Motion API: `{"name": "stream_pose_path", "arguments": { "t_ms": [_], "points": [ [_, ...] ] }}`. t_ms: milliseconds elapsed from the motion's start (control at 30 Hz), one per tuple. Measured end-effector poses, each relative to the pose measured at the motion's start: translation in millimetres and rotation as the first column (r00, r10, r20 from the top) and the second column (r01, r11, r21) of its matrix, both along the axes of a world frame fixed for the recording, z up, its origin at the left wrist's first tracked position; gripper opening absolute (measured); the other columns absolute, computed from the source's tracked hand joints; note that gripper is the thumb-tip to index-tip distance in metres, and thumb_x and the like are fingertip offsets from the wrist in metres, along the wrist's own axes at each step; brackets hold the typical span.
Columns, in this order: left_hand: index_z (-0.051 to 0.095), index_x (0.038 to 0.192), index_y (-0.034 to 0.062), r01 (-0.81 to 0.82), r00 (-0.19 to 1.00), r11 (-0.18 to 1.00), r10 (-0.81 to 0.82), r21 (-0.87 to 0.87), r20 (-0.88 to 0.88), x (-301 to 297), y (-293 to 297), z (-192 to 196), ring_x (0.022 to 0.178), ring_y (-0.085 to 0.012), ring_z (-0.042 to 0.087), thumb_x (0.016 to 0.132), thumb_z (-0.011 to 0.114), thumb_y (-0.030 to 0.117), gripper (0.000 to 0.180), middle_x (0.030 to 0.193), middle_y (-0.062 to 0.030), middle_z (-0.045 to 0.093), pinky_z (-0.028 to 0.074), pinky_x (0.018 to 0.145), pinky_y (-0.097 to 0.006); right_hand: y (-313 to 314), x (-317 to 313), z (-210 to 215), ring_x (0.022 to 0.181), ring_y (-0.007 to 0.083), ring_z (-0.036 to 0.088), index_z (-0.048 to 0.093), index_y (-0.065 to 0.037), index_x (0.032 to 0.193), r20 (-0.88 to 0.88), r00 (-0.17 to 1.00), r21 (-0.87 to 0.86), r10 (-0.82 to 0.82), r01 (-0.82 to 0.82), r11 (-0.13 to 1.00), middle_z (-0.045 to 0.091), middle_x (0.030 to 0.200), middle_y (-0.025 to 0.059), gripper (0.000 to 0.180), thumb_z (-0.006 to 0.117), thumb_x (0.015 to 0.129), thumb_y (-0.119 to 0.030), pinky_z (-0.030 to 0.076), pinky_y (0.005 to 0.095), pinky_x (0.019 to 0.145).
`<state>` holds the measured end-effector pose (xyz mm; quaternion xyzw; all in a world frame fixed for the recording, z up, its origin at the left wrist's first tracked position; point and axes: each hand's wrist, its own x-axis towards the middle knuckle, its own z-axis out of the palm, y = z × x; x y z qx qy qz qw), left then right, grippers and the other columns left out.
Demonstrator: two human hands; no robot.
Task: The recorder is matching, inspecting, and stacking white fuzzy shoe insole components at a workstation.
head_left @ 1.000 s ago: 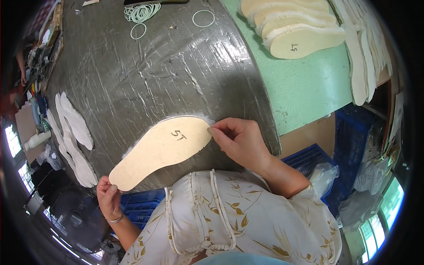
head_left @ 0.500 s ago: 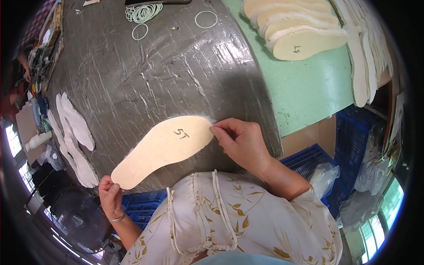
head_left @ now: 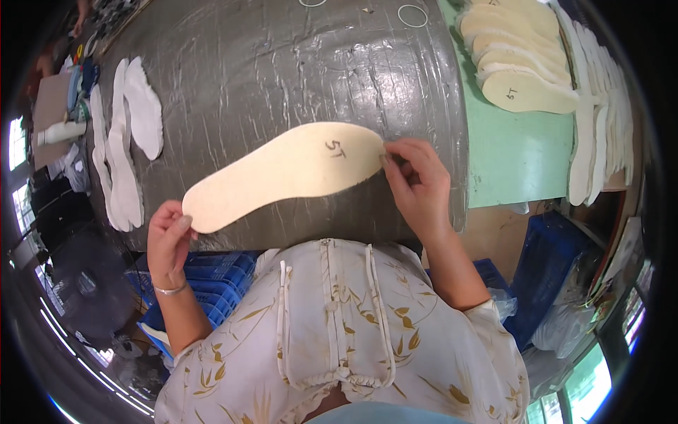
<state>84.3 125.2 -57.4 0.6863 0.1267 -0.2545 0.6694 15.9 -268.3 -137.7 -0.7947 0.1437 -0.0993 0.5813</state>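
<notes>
A cream insole [head_left: 275,177] with dark handwriting near its wide toe end is stretched between my two hands above the dark table. My left hand [head_left: 170,233] pinches the narrow heel end between thumb and fingers. The toe end is gripped at its edge by my right hand [head_left: 418,182], thumb below and fingers on top. To the left on the table lie several white fluffy insoles [head_left: 123,169]. At the far right, an overlapping row of cream insoles [head_left: 526,92] rests on a green surface [head_left: 512,159].
The grey, plastic-covered table [head_left: 233,85] spreads before me, with a pale rubber ring [head_left: 412,15] near its far edge. More white insoles [head_left: 600,134] stand at the right rim. Blue crates [head_left: 219,279] sit below the table edge; a dark fan [head_left: 88,283] is at lower left.
Both hands have lifted the insole away from my body, with the right hand shifting rightward. The whole view has also tilted and moved a little. The grip at each end stays.
</notes>
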Motion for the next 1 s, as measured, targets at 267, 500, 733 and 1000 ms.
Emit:
{"name": "stream_pose_path", "arguments": {
  "t_ms": [267, 500, 733, 1000],
  "points": [
    [0.063, 0.102, 0.0014, -0.018, 0.999, 1.0, 0.018, 0.007, 0.031, -3.7, -5.1, -10.8, 0.071, -0.0104, 0.06, 0.091, 0.065, 0.011, 0.014, 0.083, -0.0053, 0.065, 0.046, 0.061, -0.023, 6.0, -1.1, -7.6, 0.062, 0.0138, 0.058, 0.071, -0.003, 0.097, 0.094, 0.996, -0.105, -0.003, 0.013, 0.994, 0.068, 0.09, 0.0086, 0.014, 0.072, 0.083, -0.007, 0.048, 0.0252, 0.058],
    [0.062, 0.105, 0.0044, -0.04, 0.999, 0.999, 0.041, -0.024, 0.023, -3.4, -5.8, -30.2, 0.074, -0.0097, 0.062, 0.089, 0.07, 0.016, 0.02, 0.084, -0.002, 0.066, 0.046, 0.061, -0.021, 3.3, 0.5, -15.3, 0.077, 0.0207, 0.067, 0.074, -0.004, 0.097, 0.024, 0.999, -0.18, -0.023, 0.027, 0.983, 0.072, 0.092, 0.0114, 0.019, 0.073, 0.083, -0.017, 0.053, 0.0306, 0.073],
    [0.056, 0.108, 0.0072, -0.082, 0.994, 0.991, 0.089, -0.107, 0.061, -9.7, -5.7, -35.2, 0.075, -0.0107, 0.063, 0.087, 0.072, 0.017, 0.028, 0.087, -0.0026, 0.065, 0.049, 0.062, -0.022, 4.6, 6.3, -22.4, 0.088, 0.027, 0.069, 0.075, -0.007, 0.096, -0.041, 0.999, -0.208, -0.033, 0.024, 0.978, 0.072, 0.096, 0.0141, 0.023, 0.072, 0.082, -0.024, 0.053, 0.0348, 0.081],
    [0.053, 0.108, 0.0059, -0.143, 0.989, 0.98, 0.145, -0.138, 0.005, -23.4, -7.3, -42.2, 0.081, -0.0175, 0.067, 0.087, 0.071, 0.015, 0.029, 0.092, -0.0081, 0.066, 0.057, 0.068, -0.029, 6.9, 9.9, -20.8, 0.082, 0.0244, 0.07, 0.076, -0.007, 0.096, -0.076, 0.996, -0.203, -0.044, 0.028, 0.979, 0.073, 0.089, 0.0122, 0.024, 0.071, 0.082, -0.025, 0.054, 0.034, 0.076]
  ]
}}
